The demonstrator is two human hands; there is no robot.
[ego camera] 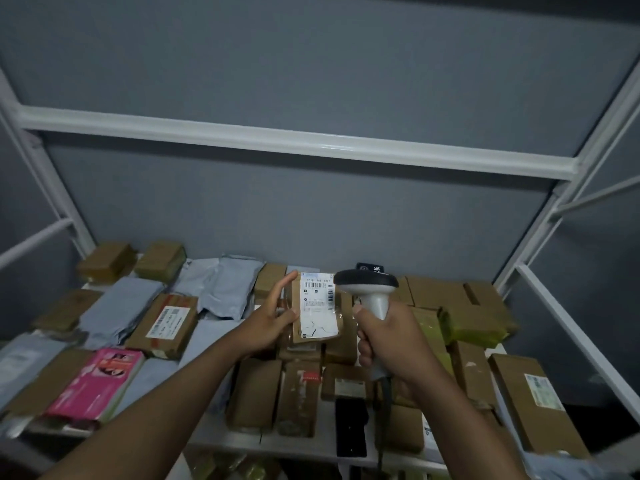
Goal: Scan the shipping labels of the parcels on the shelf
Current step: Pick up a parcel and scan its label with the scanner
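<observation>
My left hand [270, 318] holds a small brown parcel [313, 306] upright above the shelf, thumb on its front edge and fingers behind. Its white shipping label [318, 299] with barcodes faces me. My right hand [384, 336] grips the handle of a white barcode scanner [369, 289] with a dark head, right beside the parcel's right edge. The scanner's cable [386, 403] hangs down below my fist. Many brown boxes and grey mailer bags lie on the white shelf [242, 439] beneath both hands.
A pink parcel [98, 384] lies front left, a labelled brown box [166, 325] behind it, grey mailers [221, 285] at the back. A long labelled box [535, 407] sits front right. A white crossbar [277, 140] spans overhead; slanted frame posts flank both sides.
</observation>
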